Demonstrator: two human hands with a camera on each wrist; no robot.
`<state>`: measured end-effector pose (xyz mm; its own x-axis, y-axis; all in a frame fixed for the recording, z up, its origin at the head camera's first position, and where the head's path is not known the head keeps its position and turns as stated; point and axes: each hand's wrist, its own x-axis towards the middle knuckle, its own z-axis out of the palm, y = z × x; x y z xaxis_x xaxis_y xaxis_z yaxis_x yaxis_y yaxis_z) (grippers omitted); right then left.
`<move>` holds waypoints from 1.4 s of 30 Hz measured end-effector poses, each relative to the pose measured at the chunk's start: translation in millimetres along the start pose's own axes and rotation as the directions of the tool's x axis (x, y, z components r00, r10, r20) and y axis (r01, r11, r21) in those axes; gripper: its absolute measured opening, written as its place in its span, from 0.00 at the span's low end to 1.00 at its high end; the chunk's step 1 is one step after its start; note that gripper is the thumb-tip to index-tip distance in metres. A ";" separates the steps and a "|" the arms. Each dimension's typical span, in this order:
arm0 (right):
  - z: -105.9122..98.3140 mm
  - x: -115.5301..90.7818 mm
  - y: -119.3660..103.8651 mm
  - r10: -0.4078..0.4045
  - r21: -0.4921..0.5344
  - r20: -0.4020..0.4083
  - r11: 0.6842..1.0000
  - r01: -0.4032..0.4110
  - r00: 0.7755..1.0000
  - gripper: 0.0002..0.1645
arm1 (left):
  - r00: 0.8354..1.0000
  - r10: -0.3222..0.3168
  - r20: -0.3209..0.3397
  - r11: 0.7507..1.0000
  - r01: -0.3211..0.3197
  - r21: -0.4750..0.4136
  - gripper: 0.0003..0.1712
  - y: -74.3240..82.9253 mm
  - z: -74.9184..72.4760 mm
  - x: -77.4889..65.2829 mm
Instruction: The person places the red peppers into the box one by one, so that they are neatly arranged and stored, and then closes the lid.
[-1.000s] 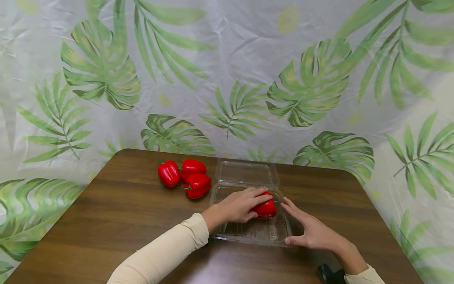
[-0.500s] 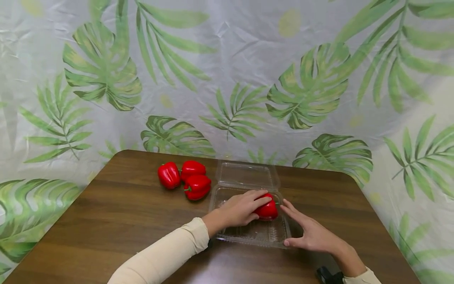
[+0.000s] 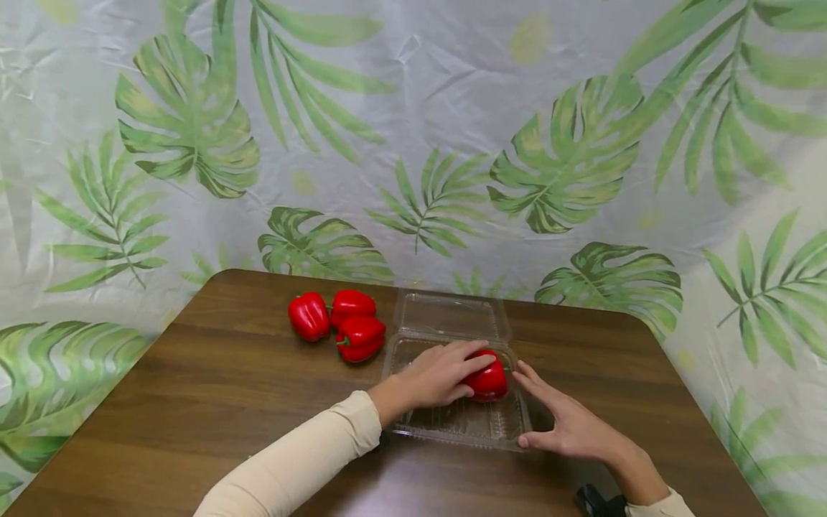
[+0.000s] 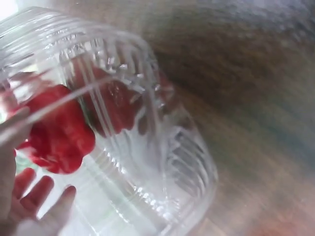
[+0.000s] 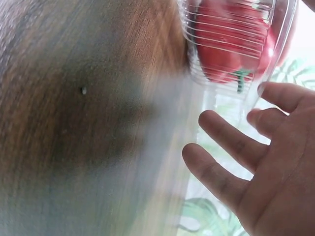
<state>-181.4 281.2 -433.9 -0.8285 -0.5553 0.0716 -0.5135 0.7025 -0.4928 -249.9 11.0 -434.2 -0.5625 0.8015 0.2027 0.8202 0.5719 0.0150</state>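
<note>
A red bell pepper [image 3: 487,379] lies on its side in the clear plastic clamshell container [image 3: 461,433], its green stem toward the right wall. My left hand [image 3: 439,377] reaches over the container's left side and holds this pepper, fingers over the top and thumb near the front. At the container's right edge is my right hand [image 3: 568,424], fingers extended and spread, thumb by the front right corner. The right wrist view shows the pepper through the ribbed wall, beside the right hand's fingertips [image 5: 206,118].
Three more red bell peppers [image 3: 360,339] lie grouped on the brown wooden table [image 3: 226,388], left of the container. The container's lid [image 3: 449,316] is folded back toward the far table edge. Behind hangs a leaf-patterned curtain [image 3: 426,129].
The held pepper has shifted slightly to the right inside the container, with my left hand still on it. My right hand and the other peppers stay nearly in place.
</note>
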 end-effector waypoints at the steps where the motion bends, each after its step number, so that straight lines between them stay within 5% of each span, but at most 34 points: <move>1: -0.1 0.2 -0.5 -0.002 0.000 -0.003 1.000 0.002 1.000 0.54 | 1.000 -0.002 0.001 1.000 0.002 -0.010 0.38 -0.6 -1.5 -0.3; 7: -0.7 1.0 -2.2 -0.010 0.017 -0.006 1.000 0.010 1.000 0.54 | 0.998 -0.039 -0.048 0.996 0.035 -0.082 0.36 -13.8 -18.3 -6.9; 12: -1.0 0.7 -1.3 -0.003 0.007 -0.001 1.000 0.003 1.000 0.55 | 0.984 -0.155 -0.085 0.972 0.137 -0.189 0.35 -37.8 -38.7 -22.3; 24: -2.4 1.8 -4.1 -0.025 -0.018 -0.005 1.000 0.025 1.000 0.54 | 0.912 -0.396 -0.107 0.896 0.358 -0.262 0.32 -92.7 -63.7 -71.5; 31: -2.8 -0.4 -5.4 -0.008 -0.015 -0.003 1.000 0.008 1.000 0.55 | 0.867 -0.431 -0.251 0.895 0.375 -0.243 0.26 -117.7 -61.7 -89.2; 34: -2.6 -1.4 -4.8 -0.017 -0.025 -0.003 1.000 0.017 1.000 0.55 | 0.830 -0.464 -0.310 0.884 0.413 -0.218 0.23 -133.0 -57.9 -98.8; 37: -2.6 -1.4 -4.3 -0.024 -0.033 -0.011 0.999 0.024 1.000 0.54 | 0.775 -0.540 -0.326 0.841 0.493 -0.221 0.22 -150.1 -53.5 -110.1; 39: -2.4 -0.9 -3.8 -0.022 -0.041 -0.013 0.999 0.021 1.000 0.54 | 0.725 -0.619 -0.304 0.786 0.574 -0.231 0.22 -159.7 -50.9 -118.3; 42: -2.2 -0.3 -3.6 -0.020 -0.037 -0.013 0.999 0.020 1.000 0.54 | 0.640 -0.742 -0.201 0.671 0.700 -0.245 0.27 -169.5 -46.3 -129.1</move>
<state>-179.8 279.8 -430.3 -0.8209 -0.5636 0.0926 -0.5374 0.7073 -0.4592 -311.5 -197.5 -417.5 -0.9473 0.0534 0.3158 0.1814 0.9020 0.3917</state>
